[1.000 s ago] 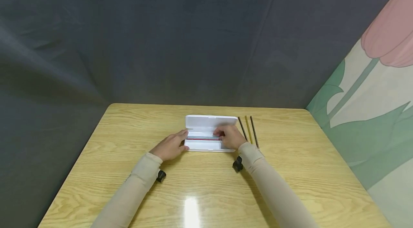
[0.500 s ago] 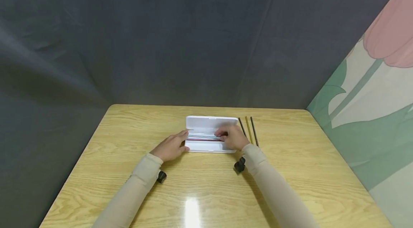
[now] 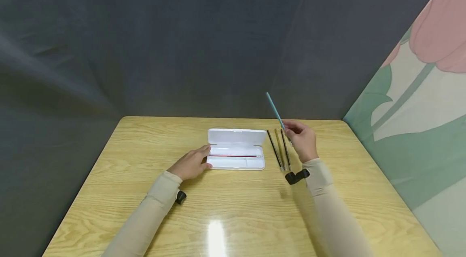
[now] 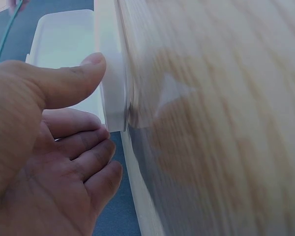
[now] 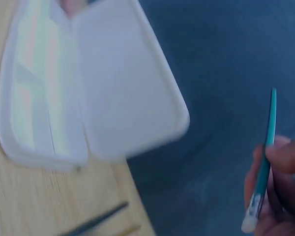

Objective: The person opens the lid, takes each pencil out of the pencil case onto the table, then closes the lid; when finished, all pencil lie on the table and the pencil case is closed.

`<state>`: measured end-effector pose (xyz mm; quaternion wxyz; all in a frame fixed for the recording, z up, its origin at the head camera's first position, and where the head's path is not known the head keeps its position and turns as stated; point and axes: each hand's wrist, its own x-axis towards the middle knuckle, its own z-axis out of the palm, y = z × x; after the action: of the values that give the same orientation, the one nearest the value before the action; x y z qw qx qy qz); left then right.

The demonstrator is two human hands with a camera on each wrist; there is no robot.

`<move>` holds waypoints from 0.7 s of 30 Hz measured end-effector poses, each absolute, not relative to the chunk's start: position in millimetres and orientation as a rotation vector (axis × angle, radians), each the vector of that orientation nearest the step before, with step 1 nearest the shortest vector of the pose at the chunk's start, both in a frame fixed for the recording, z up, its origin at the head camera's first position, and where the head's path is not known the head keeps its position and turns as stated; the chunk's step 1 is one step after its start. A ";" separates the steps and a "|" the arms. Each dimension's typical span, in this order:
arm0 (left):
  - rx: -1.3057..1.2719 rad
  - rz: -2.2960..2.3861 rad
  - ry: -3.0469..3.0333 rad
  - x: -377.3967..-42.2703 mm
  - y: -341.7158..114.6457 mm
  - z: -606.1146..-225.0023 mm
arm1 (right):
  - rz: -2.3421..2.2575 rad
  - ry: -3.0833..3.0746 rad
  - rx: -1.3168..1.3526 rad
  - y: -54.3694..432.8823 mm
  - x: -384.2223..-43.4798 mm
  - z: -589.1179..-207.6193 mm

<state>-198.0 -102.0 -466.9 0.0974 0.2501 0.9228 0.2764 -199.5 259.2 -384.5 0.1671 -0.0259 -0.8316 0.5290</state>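
In the head view a white pencil case (image 3: 229, 163) lies on the table, its lid (image 3: 236, 137) raised at the back. One red pencil (image 3: 233, 156) lies lengthwise inside. My left hand (image 3: 191, 164) rests against the case's left end, thumb at the front corner and fingers fairly straight, as the left wrist view also shows. To the right, my right hand (image 3: 303, 142) pinches a teal pencil (image 3: 274, 107) above the table. The right wrist view shows the pencil's white eraser end (image 5: 249, 223) below the fingers. Its other end points up and away.
Right of the case, a black pencil (image 3: 274, 150), a gold pencil (image 3: 280, 146) and another dark pencil (image 3: 285, 150) lie side by side on the wooden table (image 3: 233, 196). A dark curtain (image 3: 218, 47) hangs behind; a flower-patterned cloth (image 3: 418, 127) is at the right.
My right hand has lifted the teal pencil out of the case and moved right, above the pencils on the table. The left hand stays at the case's left end.
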 end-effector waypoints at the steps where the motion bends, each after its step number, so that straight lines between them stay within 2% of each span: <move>1: 0.736 0.819 2.730 -197.9 -102.4 -466.9 | 1.521 -2.345 -0.166 266.6 -200.9 -386.2; 5: 0.723 0.822 2.730 -198.5 -104.2 -467.6 | 1.508 -2.325 -0.463 291.7 -206.4 -406.2; 9: 0.725 0.820 2.734 -198.6 -104.8 -466.7 | 1.422 -2.399 -0.618 306.1 -205.1 -430.0; 15: 0.715 0.816 2.728 -198.1 -104.7 -465.8 | 1.141 -2.599 -0.611 315.9 -204.4 -460.2; 21: 0.728 0.811 2.734 -196.5 -104.9 -464.7 | 0.946 -2.739 -0.518 316.5 -205.5 -469.9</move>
<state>-196.5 -104.9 -464.7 0.0993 0.2461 0.9244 0.2741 -205.5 316.5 -469.9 0.0988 -0.1750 -0.9260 0.3196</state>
